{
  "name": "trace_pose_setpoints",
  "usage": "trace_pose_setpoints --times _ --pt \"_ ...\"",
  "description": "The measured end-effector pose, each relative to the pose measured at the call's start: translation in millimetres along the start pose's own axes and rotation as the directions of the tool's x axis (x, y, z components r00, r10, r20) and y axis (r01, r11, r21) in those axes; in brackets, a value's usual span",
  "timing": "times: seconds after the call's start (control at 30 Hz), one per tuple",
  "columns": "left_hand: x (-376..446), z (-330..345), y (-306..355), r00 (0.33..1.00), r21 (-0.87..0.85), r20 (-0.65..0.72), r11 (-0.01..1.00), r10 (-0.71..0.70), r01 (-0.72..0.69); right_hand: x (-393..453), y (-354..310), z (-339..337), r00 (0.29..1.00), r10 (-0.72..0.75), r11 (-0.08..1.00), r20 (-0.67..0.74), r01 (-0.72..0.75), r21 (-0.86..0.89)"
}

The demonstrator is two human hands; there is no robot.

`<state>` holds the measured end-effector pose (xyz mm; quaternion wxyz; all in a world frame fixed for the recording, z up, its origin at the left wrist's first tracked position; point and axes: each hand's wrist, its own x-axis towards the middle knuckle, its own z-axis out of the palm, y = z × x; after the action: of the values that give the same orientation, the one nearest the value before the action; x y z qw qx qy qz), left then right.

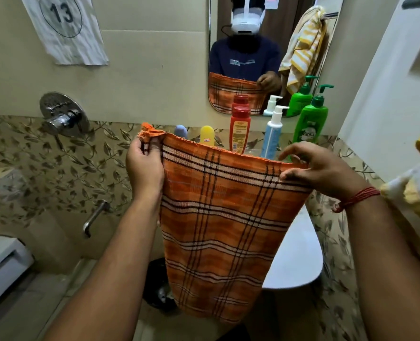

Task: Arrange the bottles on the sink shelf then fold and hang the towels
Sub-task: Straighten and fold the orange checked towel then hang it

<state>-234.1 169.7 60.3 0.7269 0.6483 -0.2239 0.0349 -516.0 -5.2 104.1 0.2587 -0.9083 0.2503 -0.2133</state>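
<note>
Left hand point(143, 166) and right hand point(319, 168) pinch orange towel point(218, 217) (hanging folded).

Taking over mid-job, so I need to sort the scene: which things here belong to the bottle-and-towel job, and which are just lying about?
Job:
orange plaid cloth towel, pinched by left hand and right hand
red-capped orange bottle
white-pump blue bottle
green pump bottle
yellow bottle
yellow-striped towel

Lying about:
chrome wall tap
numbered paper sheet
</note>
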Motion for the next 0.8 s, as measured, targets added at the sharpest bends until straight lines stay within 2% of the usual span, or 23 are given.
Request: trace_pose_setpoints --times 0.13,0.2,0.23,0.27,0.33,0.4,0.47,0.53,0.57,0.63,0.73,0.8 --pt "7.7 -4.9 -1.2 0.988 -0.004 0.131 0.997 0.081 -0.081 -5.3 -5.0 -9.8 0.970 0.156 0.967 0.188 -0.112 -0.227" --pt "6.1 -5.8 0.0 0.985 0.003 0.139 0.995 0.101 -0.102 -7.1 -3.7 -15.4 0.966 0.189 0.941 0.178 -0.126 -0.314" --pt "5.0 -5.8 0.9 0.985 0.005 0.135 0.995 0.103 -0.105 -8.2 -2.3 -17.9 0.971 0.184 0.947 0.154 -0.133 -0.292" --pt "4.7 -5.8 0.5 0.988 0.005 0.116 0.995 0.099 -0.100 -9.8 -1.5 -19.6 0.980 0.161 0.968 0.114 -0.134 -0.214" --pt "4.2 -8.1 1.5 0.996 -0.005 0.017 0.996 0.092 -0.092 -13.0 -1.7 -20.7 0.995 0.092 0.993 -0.027 -0.090 0.079" --pt "1.2 -10.8 5.3 0.989 -0.016 -0.083 0.992 0.125 -0.127 -13.8 -3.5 -18.0 0.971 0.025 0.948 -0.239 0.053 0.313" --pt "-4.8 -11.6 12.5 0.961 -0.021 -0.158 0.973 0.225 -0.231 -14.0 -6.1 -13.0 0.903 0.000 0.912 -0.429 0.176 0.371" --pt "-4.4 -8.6 22.5 0.906 0.010 -0.215 0.929 0.364 -0.371 -9.0 -10.9 -10.2 0.815 0.012 0.873 -0.579 0.274 0.404" --pt "-0.7 -5.8 23.5 0.901 0.015 -0.200 0.921 0.384 -0.389 -4.3 -10.6 -9.2 0.796 0.019 0.882 -0.605 0.272 0.385" --pt "3.9 -3.0 18.3 0.931 0.032 -0.121 0.939 0.344 -0.343 0.6 -6.0 -3.9 0.802 0.029 0.926 -0.597 0.204 0.319" --pt "2.9 3.8 14.1 0.921 0.050 -0.110 0.928 0.373 -0.369 4.9 -0.2 -4.0 0.737 0.087 0.918 -0.671 0.202 0.341" --pt "0.7 5.7 11.3 0.941 0.027 -0.079 0.944 0.330 -0.329 1.9 5.0 -2.8 0.761 0.094 0.922 -0.642 0.177 0.345"
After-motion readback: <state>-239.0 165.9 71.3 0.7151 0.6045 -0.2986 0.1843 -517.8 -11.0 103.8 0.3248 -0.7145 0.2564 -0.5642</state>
